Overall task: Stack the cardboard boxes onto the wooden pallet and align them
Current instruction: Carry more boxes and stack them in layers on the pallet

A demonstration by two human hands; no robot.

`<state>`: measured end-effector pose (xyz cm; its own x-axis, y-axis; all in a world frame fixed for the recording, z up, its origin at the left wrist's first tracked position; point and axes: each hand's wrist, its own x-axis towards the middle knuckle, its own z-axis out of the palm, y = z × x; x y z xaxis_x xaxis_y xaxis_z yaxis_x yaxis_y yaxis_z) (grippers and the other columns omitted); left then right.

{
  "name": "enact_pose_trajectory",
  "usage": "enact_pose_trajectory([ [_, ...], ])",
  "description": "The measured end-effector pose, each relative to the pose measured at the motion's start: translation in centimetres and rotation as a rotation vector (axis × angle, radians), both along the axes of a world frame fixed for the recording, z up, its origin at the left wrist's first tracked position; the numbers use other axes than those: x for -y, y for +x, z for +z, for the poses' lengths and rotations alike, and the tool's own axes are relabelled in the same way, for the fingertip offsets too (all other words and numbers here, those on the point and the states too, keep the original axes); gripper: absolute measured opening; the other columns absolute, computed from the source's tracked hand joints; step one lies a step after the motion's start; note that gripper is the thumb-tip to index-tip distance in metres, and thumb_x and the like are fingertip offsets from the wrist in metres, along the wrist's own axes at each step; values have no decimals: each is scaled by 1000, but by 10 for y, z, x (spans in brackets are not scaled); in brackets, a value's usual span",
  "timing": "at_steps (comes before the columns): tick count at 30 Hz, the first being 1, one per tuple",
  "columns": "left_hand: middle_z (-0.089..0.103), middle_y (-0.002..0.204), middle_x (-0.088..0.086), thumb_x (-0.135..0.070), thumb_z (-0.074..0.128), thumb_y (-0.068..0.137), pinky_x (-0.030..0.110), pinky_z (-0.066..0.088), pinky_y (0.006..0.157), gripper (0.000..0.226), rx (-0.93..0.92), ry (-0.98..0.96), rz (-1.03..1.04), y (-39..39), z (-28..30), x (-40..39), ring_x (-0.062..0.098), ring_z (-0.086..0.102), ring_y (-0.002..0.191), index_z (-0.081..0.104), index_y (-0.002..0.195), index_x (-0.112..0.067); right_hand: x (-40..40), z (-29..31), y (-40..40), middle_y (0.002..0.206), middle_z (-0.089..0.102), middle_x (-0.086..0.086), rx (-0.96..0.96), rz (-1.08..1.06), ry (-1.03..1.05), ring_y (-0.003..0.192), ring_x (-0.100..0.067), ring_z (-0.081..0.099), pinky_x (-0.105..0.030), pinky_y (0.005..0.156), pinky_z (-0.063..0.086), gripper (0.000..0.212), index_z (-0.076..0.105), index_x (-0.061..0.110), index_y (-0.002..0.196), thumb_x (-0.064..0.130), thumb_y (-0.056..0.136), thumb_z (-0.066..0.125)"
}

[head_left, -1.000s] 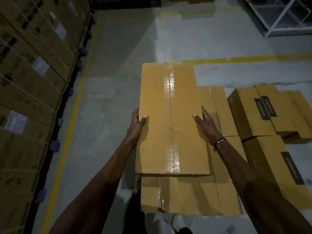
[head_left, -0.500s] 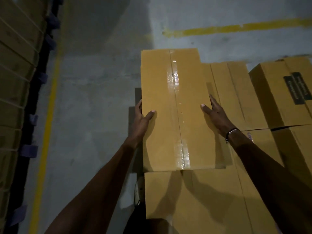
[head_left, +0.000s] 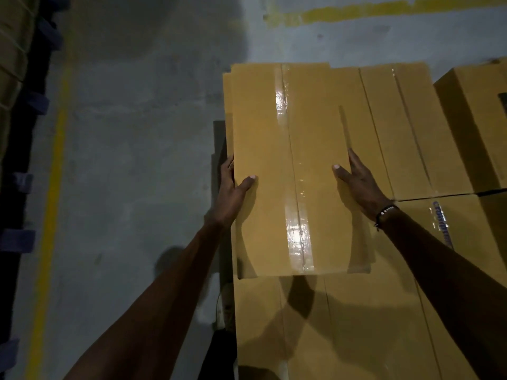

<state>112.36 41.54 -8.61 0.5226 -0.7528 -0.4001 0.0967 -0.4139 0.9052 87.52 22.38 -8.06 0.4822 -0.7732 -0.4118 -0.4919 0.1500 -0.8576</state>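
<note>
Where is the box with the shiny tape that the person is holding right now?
In the head view, the taped box sits right of centre between the left hand and right hand, over other stacked boxes.

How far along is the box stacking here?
Several boxes already lie side by side in a lower layer. In hand: the left hand and right hand grip the taped top box, which is nearly square with the layer. Left: letting go and any further boxes; the pallet is barely visible.
</note>
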Motion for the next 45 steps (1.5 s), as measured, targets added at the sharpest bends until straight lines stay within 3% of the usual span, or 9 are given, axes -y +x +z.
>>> enact_pose_trajectory([
  [9,34,156,-16,-44,62,101,42,41,111,85,40,41,-56,-12,-10,-30,1,46,129,6,165,-38,-28,-7,-6,175,12,10,-23,-35,60,159,-15,15,-45,127,20,79,11,38,168,44,105,58],
  [16,31,164,-7,-48,61,101,54,39,118,83,-16,127,0,-58,-7,-83,16,41,140,6,163,-46,-100,-8,-50,174,21,10,-52,-77,83,158,-16,23,-40,125,22,81,15,42,167,55,100,60],
  [20,28,168,-5,-53,61,99,55,35,121,85,14,99,39,-66,-4,-89,22,36,149,5,163,-46,-113,-9,-56,174,21,11,-32,-69,66,159,-18,24,-52,127,24,97,13,48,165,77,87,63],
  [23,27,169,-7,-58,61,97,55,35,121,87,29,70,37,-60,-5,-88,21,35,150,4,163,-48,-108,-9,-49,176,14,9,-30,-70,59,160,-18,17,-46,124,21,91,11,42,167,63,94,60],
  [28,27,169,-5,-47,61,102,49,36,120,86,84,11,41,-34,-2,-76,18,36,150,4,166,-38,-86,-8,-24,175,16,12,-15,-40,29,160,-15,18,-47,128,20,84,12,42,167,57,99,60],
  [32,32,166,-8,-54,60,101,42,40,115,83,123,-14,18,-4,-1,-55,12,41,146,8,164,-40,-56,-3,6,174,18,12,-6,2,41,159,-17,22,-55,128,24,96,13,46,166,76,88,61],
  [36,38,161,-7,-42,59,104,12,46,98,79,160,-46,6,22,-2,-27,-12,48,129,12,166,-29,-32,-4,32,174,20,7,22,12,15,158,-15,22,-44,129,21,83,14,35,168,54,102,60],
  [41,32,165,0,-48,61,102,53,42,116,85,138,-36,16,43,-12,-7,22,41,146,7,166,-32,-10,-8,54,176,13,7,-18,42,-26,158,-12,16,-33,121,19,80,10,34,169,49,105,56],
  [45,31,165,0,-55,62,98,60,42,116,91,120,-21,8,49,-22,-4,23,42,146,4,165,-34,-5,-11,62,176,13,6,-28,57,-39,152,-7,17,-33,122,18,80,9,34,169,50,105,55],
])
